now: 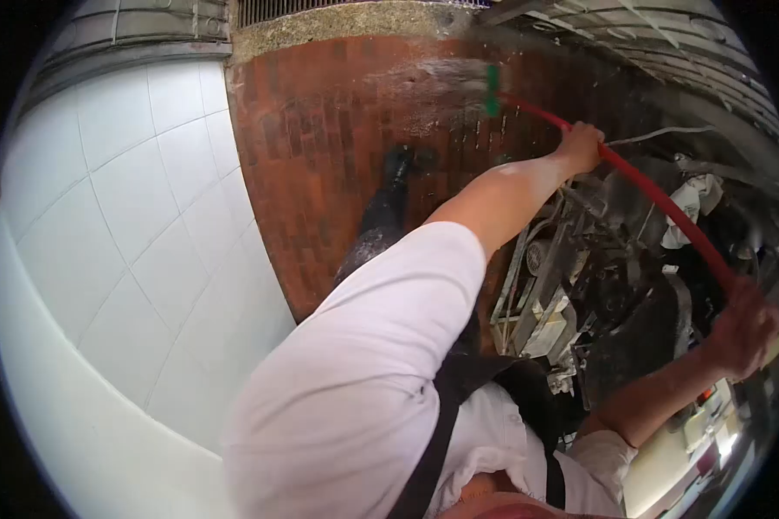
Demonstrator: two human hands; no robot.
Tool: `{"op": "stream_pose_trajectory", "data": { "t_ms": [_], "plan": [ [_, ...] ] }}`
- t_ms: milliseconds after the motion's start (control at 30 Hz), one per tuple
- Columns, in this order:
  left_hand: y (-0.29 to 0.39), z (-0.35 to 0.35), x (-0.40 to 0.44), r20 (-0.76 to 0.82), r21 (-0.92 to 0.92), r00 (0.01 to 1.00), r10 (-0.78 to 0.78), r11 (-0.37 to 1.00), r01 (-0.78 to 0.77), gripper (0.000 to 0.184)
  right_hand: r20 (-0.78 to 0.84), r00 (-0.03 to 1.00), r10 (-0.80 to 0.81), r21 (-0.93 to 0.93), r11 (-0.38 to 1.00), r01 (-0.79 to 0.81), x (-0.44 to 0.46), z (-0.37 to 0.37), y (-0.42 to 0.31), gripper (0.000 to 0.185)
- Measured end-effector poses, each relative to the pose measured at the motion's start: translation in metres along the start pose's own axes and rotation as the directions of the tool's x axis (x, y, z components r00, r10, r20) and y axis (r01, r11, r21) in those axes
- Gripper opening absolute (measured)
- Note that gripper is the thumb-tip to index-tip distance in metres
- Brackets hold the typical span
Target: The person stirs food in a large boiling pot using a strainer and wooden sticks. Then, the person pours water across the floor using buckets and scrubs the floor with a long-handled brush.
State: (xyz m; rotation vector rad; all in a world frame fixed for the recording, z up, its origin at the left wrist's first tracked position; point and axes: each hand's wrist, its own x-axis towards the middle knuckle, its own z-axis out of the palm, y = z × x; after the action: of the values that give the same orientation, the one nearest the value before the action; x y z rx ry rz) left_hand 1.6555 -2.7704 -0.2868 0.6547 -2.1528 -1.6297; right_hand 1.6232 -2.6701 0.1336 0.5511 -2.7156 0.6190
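Observation:
My left hand (582, 149) is wrapped round the lower part of the red handle of a broom (658, 197). Higher up that handle, near the right edge of the view, my right hand (744, 330) is closed on it, slightly blurred. The broom's green head (492, 90) is down at the wet brick floor (303, 130), with its bristle side blurred. A streak of water or foam (424, 82) spreads to the left of the head. My shoe (398, 160) stands on the bricks below the streak.
A white tiled wall (138, 208) borders the floor on the left. Dark metal parts and scrap (614, 303) are piled on the right, with a white cloth (692, 208) among them. A drain grate (277, 9) and metal bars (666, 43) lie at the far end.

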Motion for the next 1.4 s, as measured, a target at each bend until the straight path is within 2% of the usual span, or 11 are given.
{"op": "stream_pose_trajectory", "data": {
  "t_ms": [67, 133, 267, 333, 367, 500, 767, 1000, 1100, 1200, 1400],
  "plan": [
    [0.032, -0.031, 0.016, 0.317, -0.078, 0.948, -0.031, 0.995, 0.059, 0.03, -0.022, 0.991, -0.133, 0.374, 0.918, 0.131, -0.016, -0.013, -0.014, 0.026],
    [0.053, -0.105, -0.025, 0.023, -0.003, 0.975, 0.222, 0.975, -0.222, 0.029, 0.106, 0.966, -0.235, 0.772, 0.632, 0.069, -0.047, 0.0, -0.031, 0.021],
    [-0.031, -0.318, -0.105, 0.044, 0.311, 0.987, -0.152, 0.941, 0.131, 0.029, 0.599, 0.755, -0.265, 0.781, 0.398, -0.48, -0.126, 0.118, -0.111, 0.016],
    [-0.142, -0.386, -0.153, -0.185, -0.633, 0.733, -0.654, 0.65, 0.42, 0.03, 0.742, 0.592, -0.313, 0.667, 0.265, -0.696, -0.16, 0.205, -0.148, 0.017],
    [-0.211, -0.432, -0.172, -0.088, -0.546, 0.772, -0.629, 0.679, 0.491, 0.028, 0.763, 0.56, -0.322, 0.635, 0.212, -0.743, -0.175, 0.248, -0.153, 0.018],
    [-0.179, -0.348, -0.092, 0.031, 0.689, 0.993, -0.116, 0.722, 0.063, 0.018, 0.582, 0.8, -0.145, 0.801, 0.269, -0.535, -0.131, 0.264, -0.082, 0.02],
    [0.024, 0.0, 0.042, 0.439, 0.058, 0.899, 0.0, 0.998, -0.028, 0.024, 0.185, 0.97, -0.158, 0.805, 0.59, -0.057, 0.011, -0.008, -0.009, 0.015],
    [-0.007, -0.273, 0.004, 0.139, 0.396, 0.986, 0.09, 0.908, -0.139, 0.022, 0.321, 0.946, -0.048, 0.864, 0.424, -0.271, -0.079, 0.09, -0.073, 0.026],
    [-0.148, -0.387, 0.006, -0.134, -0.629, 0.813, -0.567, 0.683, 0.372, 0.028, 0.585, 0.794, -0.166, 0.804, -0.011, -0.595, -0.118, 0.255, -0.125, 0.019],
    [-0.248, -0.379, 0.064, -0.02, 0.535, 0.96, -0.279, 0.808, 0.246, 0.023, 0.522, 0.853, -0.008, 0.846, -0.117, -0.52, -0.083, 0.293, -0.106, 0.022],
    [-0.039, -0.085, 0.083, 0.251, 0.472, 0.96, -0.125, 0.882, -0.009, 0.019, 0.27, 0.962, 0.035, 0.937, 0.22, -0.271, 0.013, 0.08, 0.063, 0.023]
  ]
}}
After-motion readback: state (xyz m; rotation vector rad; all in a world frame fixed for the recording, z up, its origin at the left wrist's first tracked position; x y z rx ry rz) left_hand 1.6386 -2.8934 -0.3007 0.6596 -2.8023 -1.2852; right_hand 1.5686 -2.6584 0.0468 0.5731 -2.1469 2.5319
